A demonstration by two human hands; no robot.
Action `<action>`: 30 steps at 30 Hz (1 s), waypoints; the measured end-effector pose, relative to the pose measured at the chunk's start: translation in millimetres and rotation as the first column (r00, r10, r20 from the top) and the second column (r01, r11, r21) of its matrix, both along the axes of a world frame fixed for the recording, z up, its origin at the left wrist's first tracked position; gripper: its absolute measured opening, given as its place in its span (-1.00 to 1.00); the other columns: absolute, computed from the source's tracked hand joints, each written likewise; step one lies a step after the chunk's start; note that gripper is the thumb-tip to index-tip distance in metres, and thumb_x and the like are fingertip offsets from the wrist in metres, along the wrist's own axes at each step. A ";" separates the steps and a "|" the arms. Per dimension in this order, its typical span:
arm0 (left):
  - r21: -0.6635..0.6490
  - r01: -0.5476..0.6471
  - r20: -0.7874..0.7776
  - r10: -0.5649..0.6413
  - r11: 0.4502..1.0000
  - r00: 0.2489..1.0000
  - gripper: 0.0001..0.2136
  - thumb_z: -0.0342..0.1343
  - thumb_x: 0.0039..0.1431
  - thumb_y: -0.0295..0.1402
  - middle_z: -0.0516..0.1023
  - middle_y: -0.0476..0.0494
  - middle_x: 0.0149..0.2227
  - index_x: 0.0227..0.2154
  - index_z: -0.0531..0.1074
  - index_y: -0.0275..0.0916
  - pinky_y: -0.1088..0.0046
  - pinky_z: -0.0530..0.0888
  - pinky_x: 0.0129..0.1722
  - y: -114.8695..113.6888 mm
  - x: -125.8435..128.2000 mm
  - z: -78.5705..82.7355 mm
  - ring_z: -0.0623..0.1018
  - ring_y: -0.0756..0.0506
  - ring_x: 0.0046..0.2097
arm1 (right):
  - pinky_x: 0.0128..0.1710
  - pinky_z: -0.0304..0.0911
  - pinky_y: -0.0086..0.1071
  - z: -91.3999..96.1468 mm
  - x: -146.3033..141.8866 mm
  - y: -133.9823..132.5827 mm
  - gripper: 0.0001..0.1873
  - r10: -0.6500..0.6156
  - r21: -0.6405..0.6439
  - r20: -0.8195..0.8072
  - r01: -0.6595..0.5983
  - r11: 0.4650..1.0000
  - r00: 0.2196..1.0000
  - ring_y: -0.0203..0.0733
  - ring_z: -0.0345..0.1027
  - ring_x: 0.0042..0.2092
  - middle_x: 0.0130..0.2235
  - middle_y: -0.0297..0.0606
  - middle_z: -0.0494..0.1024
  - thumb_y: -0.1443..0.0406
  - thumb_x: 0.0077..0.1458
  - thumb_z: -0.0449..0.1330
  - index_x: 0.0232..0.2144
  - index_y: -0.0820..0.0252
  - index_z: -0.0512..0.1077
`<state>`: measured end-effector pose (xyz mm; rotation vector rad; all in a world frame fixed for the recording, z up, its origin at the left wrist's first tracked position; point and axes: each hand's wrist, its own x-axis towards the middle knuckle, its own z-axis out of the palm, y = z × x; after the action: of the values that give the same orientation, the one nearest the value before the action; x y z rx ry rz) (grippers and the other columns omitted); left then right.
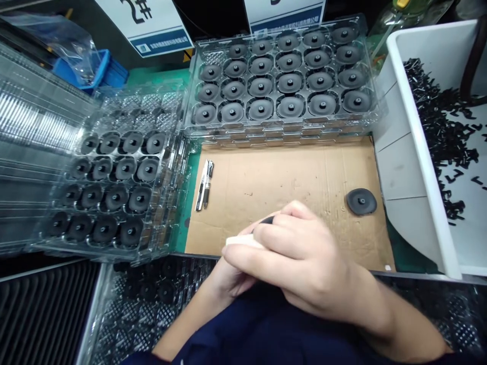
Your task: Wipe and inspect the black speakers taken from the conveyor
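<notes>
My right hand point(300, 253) is closed on a small white block point(243, 241), its thumb along the near side and its fingers curled over the top. Beneath and behind it is my left hand point(232, 279), cupped and mostly hidden. A sliver of a black part point(268, 220) shows between the two hands; its full shape is covered, and the left hand seems to hold it from below. Both hands are over the front edge of a cardboard sheet point(266, 177). To their right, a single black disc point(361, 201) with a small central hub lies flat on the cardboard.
Stacked clear trays of black discs stand at the back point(281, 124) and left point(160, 203). Two pens point(205, 185) lie on the cardboard's left side. A white bin point(422, 152) at right holds many small black pieces point(449, 132). A blue box point(110, 71) sits back left.
</notes>
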<state>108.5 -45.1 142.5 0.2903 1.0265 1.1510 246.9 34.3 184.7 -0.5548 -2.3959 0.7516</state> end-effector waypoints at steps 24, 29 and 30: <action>0.075 0.109 0.315 -0.128 0.991 0.940 -0.57 0.30 -0.18 -0.09 0.58 -0.11 -0.22 -0.24 0.51 -0.23 0.37 0.45 -0.02 -0.3 -5.9 -1.1 0.54 -0.18 -0.09 | -0.32 0.13 -0.38 -4.3 22.0 -7.3 -0.70 -0.141 -0.058 -0.104 0.135 0.989 0.984 -0.31 0.34 -0.29 -0.22 -0.34 0.52 0.39 0.19 0.04 -0.04 0.06 0.37; 0.053 0.058 0.253 -0.070 0.997 0.965 -0.63 0.22 -0.07 -0.07 0.58 -0.09 -0.28 -0.25 0.52 -0.22 0.41 0.51 -0.11 -3.8 -12.6 -4.7 0.57 -0.12 -0.18 | -0.37 0.02 -0.35 -4.8 -2.1 -5.9 -0.73 -0.132 -0.026 0.176 0.139 0.990 0.976 -0.28 0.26 -0.37 -0.37 -0.31 0.48 0.39 0.21 -0.01 -0.12 0.15 0.42; 0.041 0.047 0.238 -0.056 0.998 0.970 -0.63 0.21 -0.05 -0.06 0.58 -0.10 -0.28 -0.26 0.52 -0.22 0.38 0.52 -0.12 -4.5 -13.4 -6.0 0.57 -0.13 -0.18 | -0.38 0.00 -0.34 -6.7 -6.3 -5.5 -0.72 -0.116 0.000 0.136 0.117 0.993 0.984 -0.29 0.24 -0.39 -0.39 -0.31 0.48 0.39 0.22 -0.03 -0.12 0.15 0.43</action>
<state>95.1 -49.6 136.4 0.1989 0.7833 1.1274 240.7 28.8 178.0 -0.7647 -2.4600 0.6927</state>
